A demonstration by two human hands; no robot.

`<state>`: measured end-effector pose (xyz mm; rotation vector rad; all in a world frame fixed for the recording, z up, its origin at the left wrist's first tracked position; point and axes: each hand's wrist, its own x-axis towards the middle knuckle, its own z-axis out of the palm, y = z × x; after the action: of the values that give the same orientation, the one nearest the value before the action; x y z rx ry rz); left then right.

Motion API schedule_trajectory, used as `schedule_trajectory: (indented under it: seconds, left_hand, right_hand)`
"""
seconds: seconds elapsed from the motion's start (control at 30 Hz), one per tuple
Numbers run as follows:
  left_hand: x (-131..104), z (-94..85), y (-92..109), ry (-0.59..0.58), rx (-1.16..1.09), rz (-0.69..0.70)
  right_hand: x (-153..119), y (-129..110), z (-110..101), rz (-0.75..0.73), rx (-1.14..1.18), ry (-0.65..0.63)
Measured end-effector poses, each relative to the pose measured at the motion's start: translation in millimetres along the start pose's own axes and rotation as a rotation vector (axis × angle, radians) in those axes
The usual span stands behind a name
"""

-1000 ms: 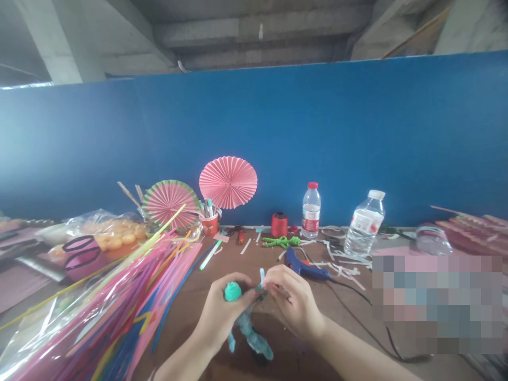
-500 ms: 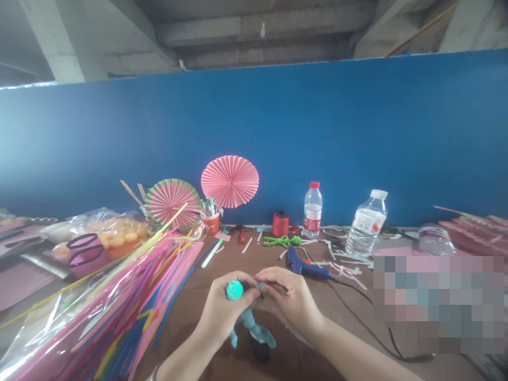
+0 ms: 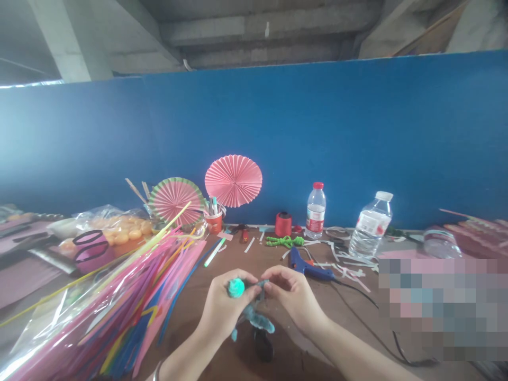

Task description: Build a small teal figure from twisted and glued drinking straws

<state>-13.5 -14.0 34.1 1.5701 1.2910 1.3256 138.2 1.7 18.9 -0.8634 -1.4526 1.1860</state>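
A teal fuzzy pipe-cleaner figure (image 3: 260,320) with a bright turquoise ball (image 3: 236,288) at its top is held over the brown table. My left hand (image 3: 222,304) is closed round it, the ball showing above the thumb and the lower limbs hanging below. With thumb and forefinger, my right hand (image 3: 296,296) pinches a thin greyish-teal part of the figure, right beside the left fingertips. The fingers hide the figure's middle. Under it a dark oval object (image 3: 264,345) lies on the table; its kind is unclear.
A blue glue gun (image 3: 313,269) with a black cord lies beyond my right hand, among white paper strips. Bundled pipe cleaners (image 3: 135,312) in plastic spread on the left. Bottles (image 3: 316,214), red thread (image 3: 283,224), a pen cup (image 3: 214,222) and pink paper fans (image 3: 234,182) stand at the back.
The figure's hanging limbs have tilted slightly upward, and a bit more of the thin part shows between my fingertips. Both hands keep their hold. The whole view has shifted slightly.
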Motion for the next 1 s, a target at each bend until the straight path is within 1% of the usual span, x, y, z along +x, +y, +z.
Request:
schedule_trajectory:
  seconds: [0.03, 0.1, 0.17, 0.2, 0.23, 0.3, 0.47, 0.6, 0.7, 0.83, 1.0]
  left_hand:
    - [1.1, -0.2, -0.4, 0.004, -0.061, -0.036]
    - [2.3, 0.0, -0.1, -0.004, -0.189, -0.108]
    - [2.1, 0.9, 0.9, -0.045, -0.299, -0.163]
    - [1.6, 1.6, 1.4, -0.073, -0.347, -0.185]
    - [0.9, 2.3, 1.7, -0.097, -0.389, -0.207]
    - [-0.6, 3.9, 1.8, -0.128, -0.458, -0.249]
    - [-2.8, 5.6, 1.1, -0.157, -0.547, -0.327]
    - [-2.8, 4.0, 1.0, -0.169, -0.504, -0.310]
    - [-2.2, 2.3, 0.6, -0.173, -0.468, -0.287]
    - [-2.1, 2.0, 0.3, -0.178, -0.437, -0.265]
    - [-4.0, 5.2, 2.3, -0.129, -0.372, -0.228]
  right_hand:
    - [-0.1, 1.9, -2.9, -0.087, -0.077, -0.025]
    - [-0.2, 5.8, -9.2, -0.335, -0.261, -0.082]
    - [0.0, 8.8, -14.3, -0.592, -0.434, -0.116]
    - [0.2, 9.6, -16.1, -0.689, -0.502, -0.120]
    - [0.3, 10.0, -17.4, -0.760, -0.558, -0.114]
    - [0.5, 9.9, -19.0, -0.838, -0.644, -0.091]
    - [1.2, 8.7, -21.6, -0.942, -0.764, -0.087]
    - [1.3, 10.0, -23.9, -0.992, -0.788, -0.083]
    - [0.3, 10.1, -24.6, -1.003, -0.815, -0.067]
    - [-0.8, 7.4, -22.9, -0.979, -0.831, -0.108]
    - [-1.3, 6.7, -18.8, -0.865, -0.714, -0.017]
